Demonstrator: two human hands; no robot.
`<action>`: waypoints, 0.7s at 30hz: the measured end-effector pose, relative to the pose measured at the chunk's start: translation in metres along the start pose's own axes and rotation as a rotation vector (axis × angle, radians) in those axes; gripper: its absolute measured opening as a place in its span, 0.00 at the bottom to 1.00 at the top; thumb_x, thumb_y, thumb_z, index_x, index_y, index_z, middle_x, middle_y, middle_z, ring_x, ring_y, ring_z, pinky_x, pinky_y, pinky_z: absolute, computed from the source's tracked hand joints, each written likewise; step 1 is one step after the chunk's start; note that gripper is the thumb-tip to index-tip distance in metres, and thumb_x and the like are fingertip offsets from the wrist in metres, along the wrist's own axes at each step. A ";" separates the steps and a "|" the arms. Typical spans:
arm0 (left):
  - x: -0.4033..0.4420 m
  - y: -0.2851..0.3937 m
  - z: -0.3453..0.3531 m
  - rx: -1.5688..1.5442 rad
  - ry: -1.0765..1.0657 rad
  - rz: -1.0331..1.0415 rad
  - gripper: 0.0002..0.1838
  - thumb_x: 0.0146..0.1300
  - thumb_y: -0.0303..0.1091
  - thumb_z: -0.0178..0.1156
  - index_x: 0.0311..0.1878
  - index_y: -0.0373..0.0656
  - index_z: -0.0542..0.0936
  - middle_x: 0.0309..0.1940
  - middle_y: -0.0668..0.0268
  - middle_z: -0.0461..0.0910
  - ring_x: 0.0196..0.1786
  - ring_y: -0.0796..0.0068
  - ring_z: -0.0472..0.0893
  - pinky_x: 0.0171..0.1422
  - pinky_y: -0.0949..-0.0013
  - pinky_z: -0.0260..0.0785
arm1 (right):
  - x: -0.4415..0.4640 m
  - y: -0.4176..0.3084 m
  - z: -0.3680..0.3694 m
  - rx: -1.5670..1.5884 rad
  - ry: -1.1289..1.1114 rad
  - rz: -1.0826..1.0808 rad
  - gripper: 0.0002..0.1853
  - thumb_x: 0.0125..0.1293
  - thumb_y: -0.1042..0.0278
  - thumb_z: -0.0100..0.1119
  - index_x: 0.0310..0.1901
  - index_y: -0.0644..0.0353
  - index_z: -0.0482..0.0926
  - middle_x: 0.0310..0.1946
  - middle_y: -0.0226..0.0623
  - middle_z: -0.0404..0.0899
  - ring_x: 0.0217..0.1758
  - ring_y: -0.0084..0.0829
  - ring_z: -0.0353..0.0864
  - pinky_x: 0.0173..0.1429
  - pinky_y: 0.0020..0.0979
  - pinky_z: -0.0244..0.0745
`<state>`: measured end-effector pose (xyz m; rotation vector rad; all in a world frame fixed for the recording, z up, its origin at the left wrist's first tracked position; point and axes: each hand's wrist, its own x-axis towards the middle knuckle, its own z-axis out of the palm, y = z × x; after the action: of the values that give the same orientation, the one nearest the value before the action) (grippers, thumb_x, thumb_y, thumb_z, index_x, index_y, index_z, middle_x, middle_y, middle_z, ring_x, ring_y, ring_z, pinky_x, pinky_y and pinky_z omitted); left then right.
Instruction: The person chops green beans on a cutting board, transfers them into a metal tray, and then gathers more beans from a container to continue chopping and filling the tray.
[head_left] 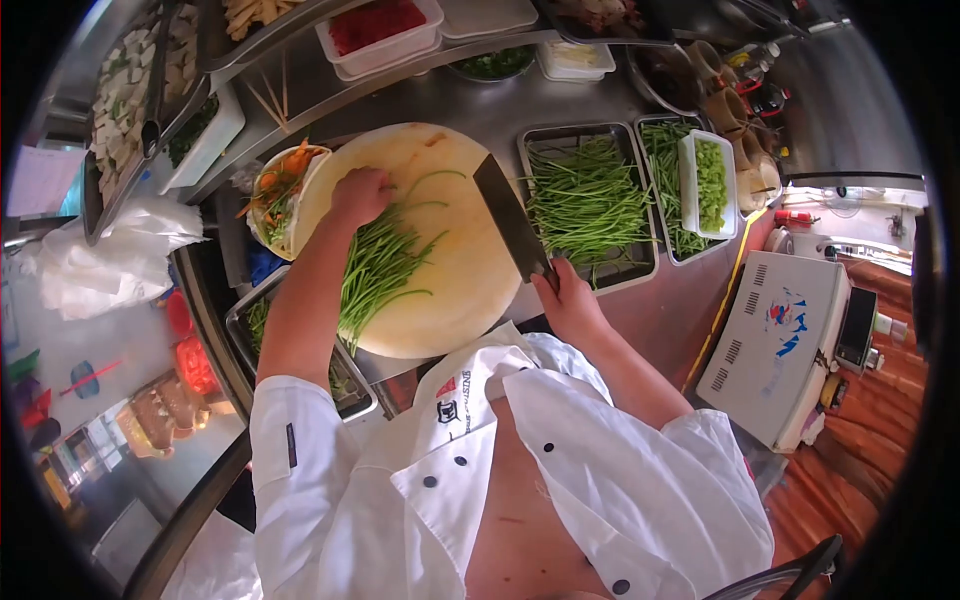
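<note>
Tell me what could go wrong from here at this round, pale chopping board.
The bare left hand is over the board, unguarded, with the broad, dark metal cleaver in the right hand, so a careless stroke might cut it. The long, thin green stalks reach the board's near-left edge, so some could slide off.

2 forearms [313,285] bare; left hand [362,195] farther forward, curled; right hand [572,300] closed in grip.

White jacket [400,525], dark buttons [430,482], red-and-black emblem [447,409], short sleeves [312,430]
</note>
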<state>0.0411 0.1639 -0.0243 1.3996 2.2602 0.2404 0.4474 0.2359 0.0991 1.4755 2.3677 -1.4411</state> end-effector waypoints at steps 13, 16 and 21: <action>0.009 0.038 -0.007 -0.006 0.360 0.238 0.11 0.60 0.40 0.70 0.40 0.46 0.83 0.45 0.59 0.80 0.52 0.49 0.79 0.57 0.51 0.74 | 0.019 0.007 0.002 -0.045 0.054 0.017 0.16 0.77 0.59 0.57 0.50 0.65 0.70 0.32 0.57 0.83 0.39 0.64 0.82 0.42 0.58 0.74; 0.017 0.068 0.020 0.104 0.261 0.277 0.08 0.60 0.36 0.68 0.38 0.44 0.82 0.45 0.57 0.80 0.52 0.50 0.80 0.57 0.50 0.74 | 0.018 0.005 0.004 -0.035 0.026 0.039 0.17 0.76 0.58 0.57 0.51 0.65 0.70 0.33 0.57 0.83 0.40 0.64 0.83 0.43 0.56 0.75; 0.037 0.064 0.025 -0.218 0.152 0.292 0.09 0.66 0.38 0.65 0.44 0.45 0.81 0.43 0.60 0.81 0.45 0.56 0.82 0.52 0.56 0.76 | 0.013 0.020 0.006 -0.033 0.063 0.090 0.18 0.76 0.56 0.58 0.51 0.65 0.70 0.32 0.57 0.83 0.39 0.64 0.83 0.42 0.54 0.76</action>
<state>0.0905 0.2238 -0.0321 1.6335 2.0623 0.6881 0.4512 0.2436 0.0763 1.6203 2.3150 -1.3492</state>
